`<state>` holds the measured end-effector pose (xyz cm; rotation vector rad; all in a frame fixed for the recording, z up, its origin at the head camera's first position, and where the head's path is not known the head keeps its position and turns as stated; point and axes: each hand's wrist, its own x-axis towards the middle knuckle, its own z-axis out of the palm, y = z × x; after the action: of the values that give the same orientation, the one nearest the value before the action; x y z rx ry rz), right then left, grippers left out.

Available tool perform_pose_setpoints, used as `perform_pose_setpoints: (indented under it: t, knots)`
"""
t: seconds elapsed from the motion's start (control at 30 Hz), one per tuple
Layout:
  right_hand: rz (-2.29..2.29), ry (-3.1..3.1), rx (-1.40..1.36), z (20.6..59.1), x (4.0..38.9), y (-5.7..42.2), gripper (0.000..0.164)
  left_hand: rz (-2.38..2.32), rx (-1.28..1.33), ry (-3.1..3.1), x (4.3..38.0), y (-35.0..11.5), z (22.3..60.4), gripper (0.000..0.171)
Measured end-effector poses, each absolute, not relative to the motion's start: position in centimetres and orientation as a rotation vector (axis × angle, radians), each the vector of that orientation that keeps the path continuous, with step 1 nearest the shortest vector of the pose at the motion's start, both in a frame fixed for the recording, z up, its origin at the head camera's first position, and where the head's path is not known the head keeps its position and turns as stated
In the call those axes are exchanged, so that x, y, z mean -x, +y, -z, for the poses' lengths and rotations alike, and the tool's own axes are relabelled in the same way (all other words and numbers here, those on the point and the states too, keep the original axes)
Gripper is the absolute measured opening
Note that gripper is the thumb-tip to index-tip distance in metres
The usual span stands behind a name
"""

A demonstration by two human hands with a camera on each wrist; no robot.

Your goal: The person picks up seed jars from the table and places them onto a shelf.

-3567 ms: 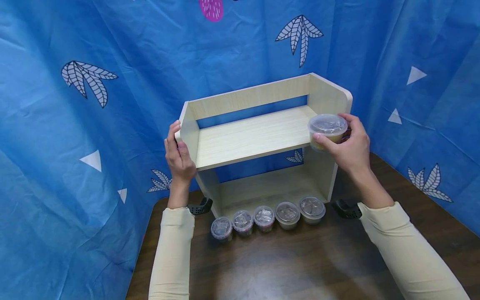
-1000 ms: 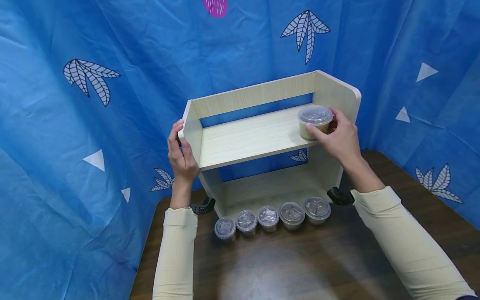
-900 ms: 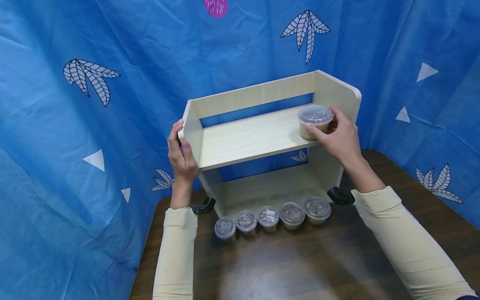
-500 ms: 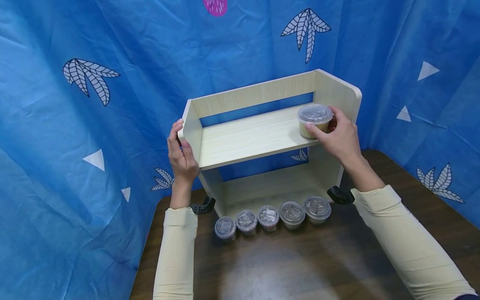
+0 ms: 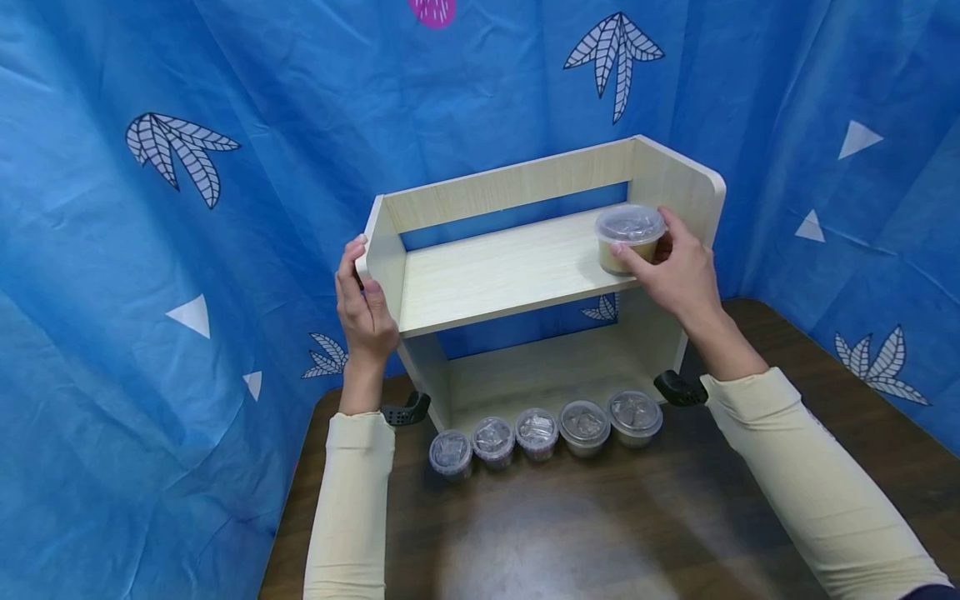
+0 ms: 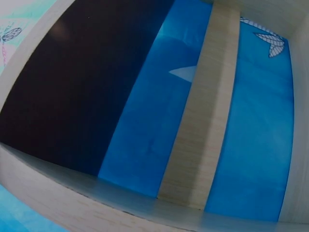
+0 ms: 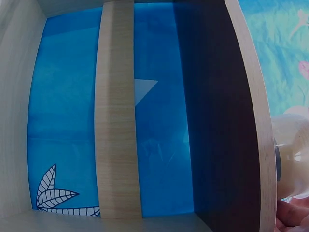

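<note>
Blue curtain (image 5: 480, 100) behind; tub (image 5: 632, 232) round, translucent-lidded, yellowish inside, upright.

Tub (image 5: 627, 227) partly hidden behind the right hand (image 5: 684, 271)
The right wrist view cuts it at the frame's edge, a shelf board (image 7: 265, 145) covering part, the hand cropped in the corner. Lids obscure what five cups (image 5: 536, 435) hold; the head view's bottom crops both sleeves (image 5: 352, 508), its top a pink print (image 5: 433, 10).
</note>
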<state>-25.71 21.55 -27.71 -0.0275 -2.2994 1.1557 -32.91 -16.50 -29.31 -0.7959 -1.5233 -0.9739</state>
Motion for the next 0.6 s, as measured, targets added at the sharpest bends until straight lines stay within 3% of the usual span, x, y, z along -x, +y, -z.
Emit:
perform_pose_setpoints:
  t: [0.6]
  knots:
    - [-1.19,-2.316,0.089,27.61,25.32,21.46,0.099,0.959,0.797,-1.521,32.74,-16.38,29.16,0.048]
